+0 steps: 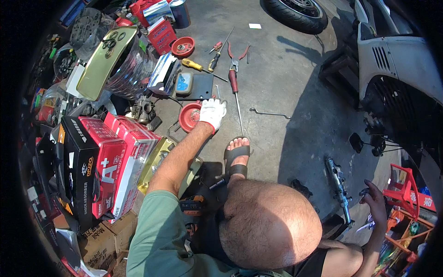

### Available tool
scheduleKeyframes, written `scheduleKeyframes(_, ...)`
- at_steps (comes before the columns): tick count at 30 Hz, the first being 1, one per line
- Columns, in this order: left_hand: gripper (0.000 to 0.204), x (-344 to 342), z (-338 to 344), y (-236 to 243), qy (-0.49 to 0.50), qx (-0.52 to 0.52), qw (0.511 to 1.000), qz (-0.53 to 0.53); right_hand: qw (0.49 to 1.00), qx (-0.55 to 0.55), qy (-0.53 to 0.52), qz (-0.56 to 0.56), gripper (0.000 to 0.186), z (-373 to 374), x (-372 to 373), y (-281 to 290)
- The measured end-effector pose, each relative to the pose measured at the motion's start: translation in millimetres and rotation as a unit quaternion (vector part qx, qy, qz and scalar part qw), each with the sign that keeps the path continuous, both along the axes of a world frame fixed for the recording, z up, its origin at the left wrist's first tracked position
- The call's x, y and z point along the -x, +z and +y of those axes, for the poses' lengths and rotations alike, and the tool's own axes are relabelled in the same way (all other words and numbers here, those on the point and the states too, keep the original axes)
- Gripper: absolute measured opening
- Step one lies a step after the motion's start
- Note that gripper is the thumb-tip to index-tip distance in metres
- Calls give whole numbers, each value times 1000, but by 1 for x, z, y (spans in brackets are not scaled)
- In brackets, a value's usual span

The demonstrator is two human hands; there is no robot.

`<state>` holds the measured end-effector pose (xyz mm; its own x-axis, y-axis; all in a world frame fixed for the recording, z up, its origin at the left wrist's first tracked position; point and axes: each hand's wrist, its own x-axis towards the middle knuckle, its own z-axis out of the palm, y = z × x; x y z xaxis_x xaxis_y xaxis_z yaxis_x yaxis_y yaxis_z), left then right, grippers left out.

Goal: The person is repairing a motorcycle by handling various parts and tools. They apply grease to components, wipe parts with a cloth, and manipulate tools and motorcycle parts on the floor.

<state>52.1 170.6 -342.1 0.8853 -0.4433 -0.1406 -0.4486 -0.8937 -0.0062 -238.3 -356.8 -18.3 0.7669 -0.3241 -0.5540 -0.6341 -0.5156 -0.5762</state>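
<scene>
Head view: the gloved left hand (212, 113) lay over the right edge of the red dish (188, 120), fingers forward; whether it gripped anything, I couldn't tell. The right hand (374, 199) was raised near a metal tube (339, 189), its grip unclear. A bump from the glove could have tipped the dish; a shifting foot (238, 159) could have rolled the screwdriver (233, 83).

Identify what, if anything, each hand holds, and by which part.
It cannot be told: the gloved left hand overlaps the nearer red dish in view, its palm hidden; the bare right hand looks too small and dark to judge.
</scene>
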Motion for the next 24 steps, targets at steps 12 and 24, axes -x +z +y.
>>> scheduleKeyframes(12,43,-9,-3,10,13,45,999,-12,1000,0,12,-2,57,-7,3,-2)
scheduleKeyframes(24,33,28,-85,-4,54,145,988,15,1000,-3,10,15,61,-6,3,-5)
